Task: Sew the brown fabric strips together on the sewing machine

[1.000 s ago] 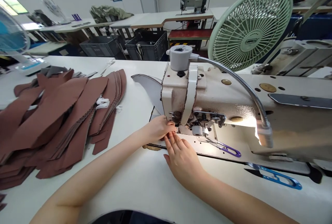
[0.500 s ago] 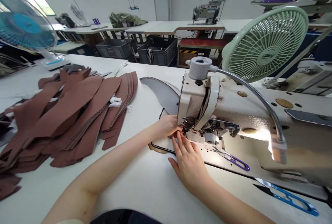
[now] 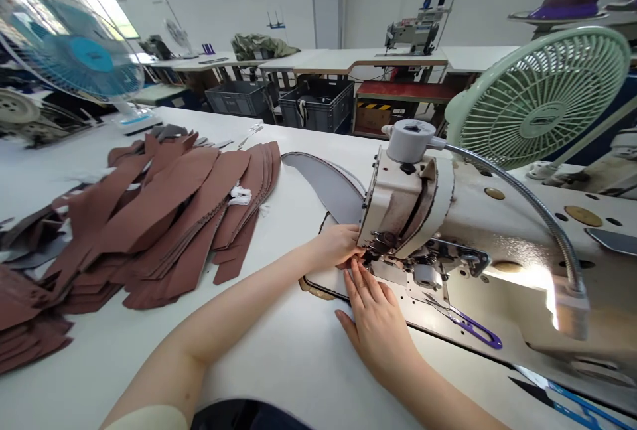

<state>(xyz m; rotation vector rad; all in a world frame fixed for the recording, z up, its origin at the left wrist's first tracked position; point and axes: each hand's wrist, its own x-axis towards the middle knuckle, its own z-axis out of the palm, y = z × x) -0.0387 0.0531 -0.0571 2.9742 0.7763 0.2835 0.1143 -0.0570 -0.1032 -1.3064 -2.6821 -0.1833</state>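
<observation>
My left hand (image 3: 337, 245) is at the needle area of the sewing machine (image 3: 393, 198), fingers curled on a fabric piece. The machine head partly hides its fingertips. Behind that hand a curved grey fabric piece (image 3: 328, 184) stretches back over the table, and a bit of brown shows under my fingers. My right hand (image 3: 375, 324) lies flat just in front of the needle, fingers stretched out, fingertips touching the fabric edge. To its right, purple thread snips (image 3: 475, 329) rest on the machine bed. Blue-handled snips (image 3: 572, 400) lie nearer to me, partly out of view.
A heap of brown fabric pieces (image 3: 164, 217) covers the table's left side. A blue fan (image 3: 92, 52) stands behind it, and a green fan (image 3: 542, 111) behind the machine. A lamp (image 3: 570, 304) on a flexible neck lights the bed. Grey crates (image 3: 318, 108) sit beyond the table.
The camera view has turned slightly left, so everything appears farther right. Both hands stay at the needle with little visible movement.
</observation>
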